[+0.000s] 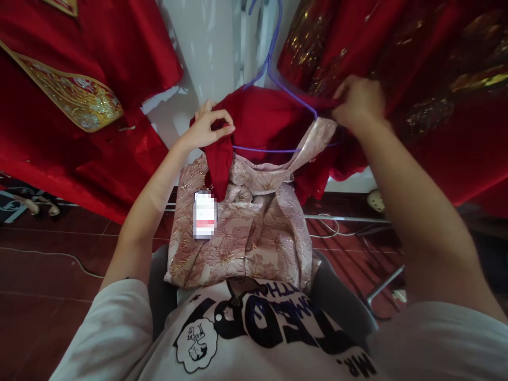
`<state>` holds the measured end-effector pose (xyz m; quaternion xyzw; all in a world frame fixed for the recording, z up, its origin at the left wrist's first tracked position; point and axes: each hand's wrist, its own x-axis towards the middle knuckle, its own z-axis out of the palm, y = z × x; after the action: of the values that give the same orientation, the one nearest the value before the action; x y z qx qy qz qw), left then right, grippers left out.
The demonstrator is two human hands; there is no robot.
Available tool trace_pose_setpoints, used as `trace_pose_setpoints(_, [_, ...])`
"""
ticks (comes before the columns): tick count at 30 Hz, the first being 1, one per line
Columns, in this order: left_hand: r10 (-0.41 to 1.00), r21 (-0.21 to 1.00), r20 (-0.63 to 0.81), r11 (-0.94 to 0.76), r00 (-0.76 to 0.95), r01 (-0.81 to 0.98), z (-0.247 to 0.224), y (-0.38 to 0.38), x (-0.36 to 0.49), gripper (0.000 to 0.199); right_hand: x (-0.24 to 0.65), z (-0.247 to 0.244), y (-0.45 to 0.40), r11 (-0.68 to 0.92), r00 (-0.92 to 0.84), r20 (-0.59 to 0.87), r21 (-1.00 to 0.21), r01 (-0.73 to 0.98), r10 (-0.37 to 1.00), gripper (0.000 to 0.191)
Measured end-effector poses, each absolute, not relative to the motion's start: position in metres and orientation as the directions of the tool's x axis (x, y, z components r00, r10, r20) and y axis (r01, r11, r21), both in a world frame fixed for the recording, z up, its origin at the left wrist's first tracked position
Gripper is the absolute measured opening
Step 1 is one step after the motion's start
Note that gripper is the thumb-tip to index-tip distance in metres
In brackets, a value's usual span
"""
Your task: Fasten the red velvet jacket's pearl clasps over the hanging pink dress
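Observation:
My left hand [210,127] pinches a red fabric collar or strap [218,164] near the left end of a purple plastic hanger [273,150]. My right hand [357,103] grips red cloth [273,121] at the hanger's right shoulder. The garment on the hanger is a pink-gold floral brocade piece [242,233] with red lining, and it hangs down onto my lap. A white tag [205,215] with blurred print dangles from its left side. The hanger's hook [273,37] rises toward the wall.
Red embroidered garments with gold trim [79,100] hang at left and right [448,132]. Behind is a white wall [198,69]. Below lies a dark red tiled floor [47,275] with a white cable [55,254], a metal rack bar [345,218] and sandals [35,203].

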<state>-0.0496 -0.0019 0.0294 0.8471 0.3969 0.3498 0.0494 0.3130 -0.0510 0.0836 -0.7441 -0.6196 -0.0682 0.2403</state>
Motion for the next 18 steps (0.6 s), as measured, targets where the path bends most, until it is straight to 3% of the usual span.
trace_pose_setpoints(5, [0.723, 0.363, 0.539, -0.662, 0.431, 0.656, 0.022, -0.001, -0.045, 0.043, 0.338, 0.081, -0.078, -0.163, 0.248, 0.377, -0.245, 0.956, 0.892, 0.048])
trace_pose_setpoints(11, [0.728, 0.372, 0.566, -0.645, 0.388, 0.668, 0.015, -0.001, -0.040, 0.044, 0.343, 0.087, -0.094, -0.127, 0.148, 0.143, -0.147, 0.981, 0.979, 0.064])
trace_pose_setpoints(18, [0.727, 0.392, 0.590, -0.637, 0.350, 0.663, 0.006, -0.003, -0.034, 0.036, 0.320, 0.070, -0.086, 0.134, 0.024, 0.351, -0.419, 0.898, 0.936, 0.022])
